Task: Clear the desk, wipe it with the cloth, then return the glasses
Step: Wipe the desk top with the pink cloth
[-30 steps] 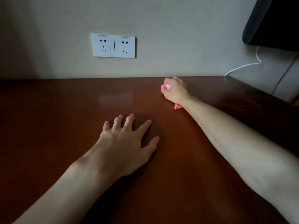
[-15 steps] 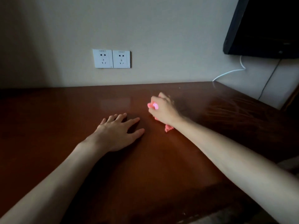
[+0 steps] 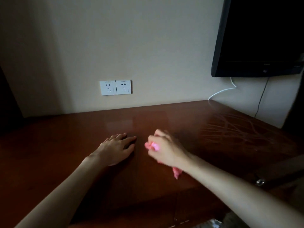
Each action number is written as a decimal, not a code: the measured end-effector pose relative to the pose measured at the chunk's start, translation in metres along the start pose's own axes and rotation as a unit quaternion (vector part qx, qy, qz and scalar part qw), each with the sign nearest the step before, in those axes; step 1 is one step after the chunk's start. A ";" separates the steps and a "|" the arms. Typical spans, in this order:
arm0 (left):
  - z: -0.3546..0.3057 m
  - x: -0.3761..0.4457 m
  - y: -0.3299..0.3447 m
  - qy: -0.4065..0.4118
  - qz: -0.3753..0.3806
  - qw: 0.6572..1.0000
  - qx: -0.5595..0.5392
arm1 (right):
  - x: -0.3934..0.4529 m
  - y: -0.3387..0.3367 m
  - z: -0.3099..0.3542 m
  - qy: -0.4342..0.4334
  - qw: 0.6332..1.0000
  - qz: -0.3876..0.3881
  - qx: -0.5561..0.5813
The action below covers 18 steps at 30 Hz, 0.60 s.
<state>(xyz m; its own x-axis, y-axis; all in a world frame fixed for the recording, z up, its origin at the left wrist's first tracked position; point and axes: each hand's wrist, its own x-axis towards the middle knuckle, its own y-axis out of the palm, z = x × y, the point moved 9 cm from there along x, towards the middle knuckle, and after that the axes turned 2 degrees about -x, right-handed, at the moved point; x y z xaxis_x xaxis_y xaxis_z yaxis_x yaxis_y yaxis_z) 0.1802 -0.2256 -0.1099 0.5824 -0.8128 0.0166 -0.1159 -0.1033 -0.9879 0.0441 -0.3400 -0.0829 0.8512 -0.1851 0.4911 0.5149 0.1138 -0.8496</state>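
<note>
right hand (image 3: pixel 166 149) gripping bunched pink cloth (image 3: pixel 177 172), left hand (image 3: pixel 116 149) flat on desk (image 3: pixel 205 134)

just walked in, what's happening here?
A person is wiping a brown wooden desk. The right hand grips a bunched pink cloth against the desktop, while the left hand rests flat on the wood beside it. No glasses are in view. Behind, a double wall socket and a wall-mounted dark screen with cables hanging below.

Bare desk (image 3: pixel 65 153) lies open around both hands; only the monitor (image 3: pixel 263 38) overhangs its right end.
</note>
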 end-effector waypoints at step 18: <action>-0.003 0.001 0.000 0.000 -0.026 1.000 -0.016 | 0.028 -0.002 -0.073 0.120 0.992 -0.020 -0.046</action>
<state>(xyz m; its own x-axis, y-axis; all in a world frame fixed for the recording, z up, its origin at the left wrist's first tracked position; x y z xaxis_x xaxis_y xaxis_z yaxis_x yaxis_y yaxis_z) 0.1788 -0.2284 -0.1092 0.5880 -0.8061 0.0669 -0.1119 -0.1630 -0.9802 0.0598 -0.4165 -0.0809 0.7756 -0.4155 0.4751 0.5274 0.0131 -0.8495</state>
